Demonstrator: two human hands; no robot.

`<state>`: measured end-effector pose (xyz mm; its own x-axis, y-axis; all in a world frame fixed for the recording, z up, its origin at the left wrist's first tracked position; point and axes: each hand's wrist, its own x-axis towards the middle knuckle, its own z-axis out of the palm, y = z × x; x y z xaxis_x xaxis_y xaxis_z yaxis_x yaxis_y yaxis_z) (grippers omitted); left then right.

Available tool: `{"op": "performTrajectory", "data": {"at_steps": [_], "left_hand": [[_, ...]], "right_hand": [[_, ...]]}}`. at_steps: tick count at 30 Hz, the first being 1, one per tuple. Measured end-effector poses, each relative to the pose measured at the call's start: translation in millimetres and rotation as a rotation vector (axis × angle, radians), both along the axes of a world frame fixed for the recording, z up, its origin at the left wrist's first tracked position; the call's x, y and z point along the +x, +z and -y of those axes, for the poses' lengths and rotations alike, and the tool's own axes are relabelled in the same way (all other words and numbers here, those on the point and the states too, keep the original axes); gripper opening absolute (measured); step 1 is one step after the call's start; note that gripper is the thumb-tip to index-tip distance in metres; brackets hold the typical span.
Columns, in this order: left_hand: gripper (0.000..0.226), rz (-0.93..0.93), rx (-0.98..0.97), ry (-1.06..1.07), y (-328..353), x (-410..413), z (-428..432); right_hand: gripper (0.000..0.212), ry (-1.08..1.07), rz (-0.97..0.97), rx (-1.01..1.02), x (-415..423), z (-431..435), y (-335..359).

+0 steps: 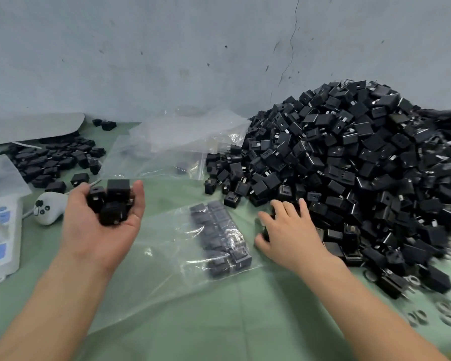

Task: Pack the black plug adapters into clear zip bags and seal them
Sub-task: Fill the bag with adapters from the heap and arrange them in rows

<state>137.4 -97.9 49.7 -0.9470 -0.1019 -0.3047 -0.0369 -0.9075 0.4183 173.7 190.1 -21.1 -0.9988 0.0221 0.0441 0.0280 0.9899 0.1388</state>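
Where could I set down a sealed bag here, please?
Free: the green cloth nearest you, below the partly filled bag, and a strip between it and the empty bags. The adapter pile crowds the right; loose adapters and a white device, the left.

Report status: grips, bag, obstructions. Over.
Left grip holds several black plug adapters. Right grip on big black adapter heap, grasp unclear. Clear plastic zip bag part-filled, flat between them.

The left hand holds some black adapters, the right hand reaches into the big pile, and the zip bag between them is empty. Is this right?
Not quite: the head view shows the zip bag holds a block of adapters. The left hand does hold some black adapters, and the right hand does reach into the big pile.
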Motion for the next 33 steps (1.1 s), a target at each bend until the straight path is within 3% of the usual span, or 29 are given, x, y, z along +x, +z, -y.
{"op": "performTrajectory", "data": {"at_steps": [6,10,15,17,19,23,26,27,29,31,33], "left_hand": [[0.017,-0.002,-0.048,0.006,-4,12,19],[0.015,0.023,-0.083,0.006,-8,14,27],[0.018,0.038,-0.071,-0.035,-14,20,19],[0.022,0.061,-0.076,-0.069,-15,24,5],[0.025,0.066,-0.074,-0.106,-16,28,-7],[0.042,-0.211,-0.086,-0.187,-16,34,-7],[0.024,-0.313,-0.030,-0.115,-12,36,21],[0.016,-0.315,-0.067,-0.080,-11,37,34],[0.021,-0.265,-0.124,-0.063,-13,35,64],[0.034,-0.084,-0.048,0.027,-13,32,95],[0.032,0.035,0.077,0.197,-12,34,128]], "right_hand": [[0.041,0.178,-0.383,0.042,-6,-19,-21],[0.029,0.235,-0.560,-0.087,-13,-10,-17],[0.029,0.182,-0.622,-0.645,-14,35,15],[0.029,0.219,-0.604,-0.985,-10,74,39],[0.027,0.300,-0.593,-1.175,-7,126,57],[0.019,0.403,-0.417,-1.180,-5,218,68],[0.030,0.490,-0.254,-1.103,-7,255,64],[0.035,0.535,-0.201,-1.052,-5,265,64],[0.044,0.618,-0.169,-1.003,0,280,64],[0.046,0.628,-0.226,-1.058,3,285,64],[0.042,0.505,-0.290,-1.032,3,280,63]]}}
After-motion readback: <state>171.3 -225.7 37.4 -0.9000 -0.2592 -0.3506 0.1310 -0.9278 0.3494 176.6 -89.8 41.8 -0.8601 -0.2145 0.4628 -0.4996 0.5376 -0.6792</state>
